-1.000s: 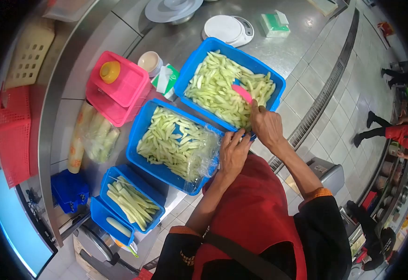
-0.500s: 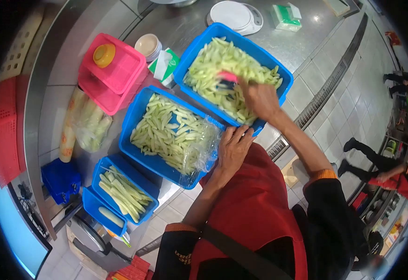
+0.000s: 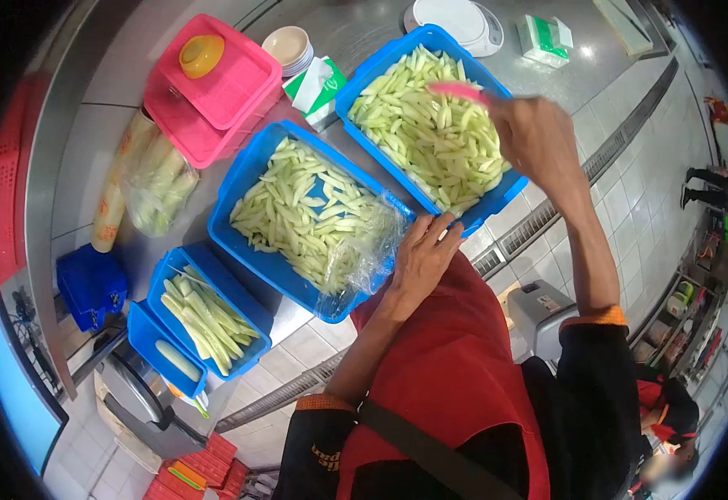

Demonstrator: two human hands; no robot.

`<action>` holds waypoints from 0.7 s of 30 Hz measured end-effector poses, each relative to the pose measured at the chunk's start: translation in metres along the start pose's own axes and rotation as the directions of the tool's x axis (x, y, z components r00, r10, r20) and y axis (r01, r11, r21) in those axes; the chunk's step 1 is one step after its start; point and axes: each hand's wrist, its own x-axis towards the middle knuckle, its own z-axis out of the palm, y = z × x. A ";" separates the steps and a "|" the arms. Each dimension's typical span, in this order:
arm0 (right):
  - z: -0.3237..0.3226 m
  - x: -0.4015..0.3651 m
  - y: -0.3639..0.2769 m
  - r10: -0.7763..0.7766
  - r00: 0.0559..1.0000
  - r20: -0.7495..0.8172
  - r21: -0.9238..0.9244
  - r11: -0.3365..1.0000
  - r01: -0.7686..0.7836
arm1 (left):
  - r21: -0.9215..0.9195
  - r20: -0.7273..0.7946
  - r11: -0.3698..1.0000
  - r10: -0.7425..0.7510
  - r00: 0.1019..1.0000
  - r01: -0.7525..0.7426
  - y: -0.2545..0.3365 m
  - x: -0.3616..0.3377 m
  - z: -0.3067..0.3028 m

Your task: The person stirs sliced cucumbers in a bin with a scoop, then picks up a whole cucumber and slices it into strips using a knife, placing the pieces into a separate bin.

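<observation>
Two bare hands at work over blue tubs of cut pale-green vegetable on a steel table. The right hand (image 3: 539,142), right of upper center, has its fingers clenched around one end of a pink utensil (image 3: 458,90), whose free end points left over the large upper tub (image 3: 351,100); whether it touches the vegetable pieces (image 3: 431,125) below cannot be told. These pieces cover most of that tub's floor. The left hand (image 3: 425,254), just right of center, lays its bent fingers at the lower edge of the same tub, beside the neighboring one; whether they grip the rim cannot be told. The middle tub (image 3: 351,171), at center left, contains similar pieces, with clear film (image 3: 372,237) crumpled over its right end. At lower left, a smaller tub (image 3: 243,300) holds long strips (image 3: 206,321), and a narrow container (image 3: 143,321) beside it holds one pale piece (image 3: 178,361). Upper left: a yellow bowl (image 3: 201,56) on pink baskets (image 3: 222,92), near stacked small bowls (image 3: 289,48) and a tissue box (image 3: 318,87). Top, right of center: a white scale (image 3: 456,23). Left: a patterned roll (image 3: 122,179) beside a filled clear bag (image 3: 160,187).
</observation>
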 end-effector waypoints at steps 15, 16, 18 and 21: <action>0.060 -0.062 0.002 -0.097 0.993 0.066 0.076 0.993 0.091 | 0.001 -0.026 1.000 0.007 1.000 -0.007 -0.002 0.002 0.001; 0.052 -0.070 0.005 -0.095 0.993 0.067 0.076 0.993 0.090 | 0.003 -0.030 1.000 0.008 1.000 -0.008 -0.001 0.002 0.002; 0.023 -0.078 0.010 -0.057 0.998 0.032 0.062 0.997 0.055 | -0.002 -0.027 1.000 0.015 1.000 -0.015 -0.001 0.002 0.002; -0.041 -0.088 0.007 0.094 0.994 0.051 0.098 0.990 -0.099 | 0.000 -0.025 1.000 0.008 1.000 -0.008 -0.002 0.000 0.002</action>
